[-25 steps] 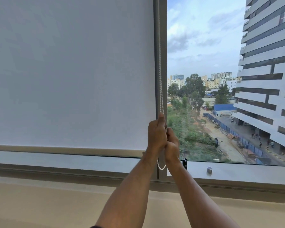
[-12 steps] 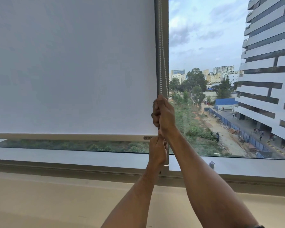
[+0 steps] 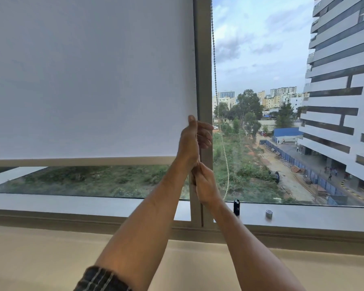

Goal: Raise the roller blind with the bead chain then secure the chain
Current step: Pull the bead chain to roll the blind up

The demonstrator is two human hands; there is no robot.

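Roller blind [image 3: 88,76], white, covers most of the left pane; its bottom bar [image 3: 82,161] sits partway up, w/ a strip of glass showing green ground btwn bar and lower frame. Right pane is uncovered: sky, trees, a tall white building [image 3: 343,91].

Bead chain [image 3: 214,59] hangs down just right of the grey vertical frame post [image 3: 203,59], in front of the right pane. Lower down, one strand bows out to the right in a loose curve and comes back toward the sill behind the right wrist. Can't make out the other strand clearly where the hands cover it.

Left hand [image 3: 190,141] is the upper one, at the blind's right edge, roughly level w/ a bit above the bottom bar. Thumb up, fingers [image 3: 205,133] curled loosely forward across the post, spread apart, not closed tight. Can't tell if they're actually holding chain; no beads visible in that grip.

Right hand [image 3: 205,185] is directly below, touching the left at the heel/wrist. Its fingers are bunched narrow in a fist against the post, apparently pinched on the chain, though the beads inside the grip are hidden.

Both forearms reach up from the bottom of view; dark checked sleeve [image 3: 101,279] on the left arm.

On the sill [image 3: 303,215] right of the post: small black clip-like piece [image 3: 236,206] just beside the right wrist, and a small grey round fitting [image 3: 268,213] farther right, apart from it.
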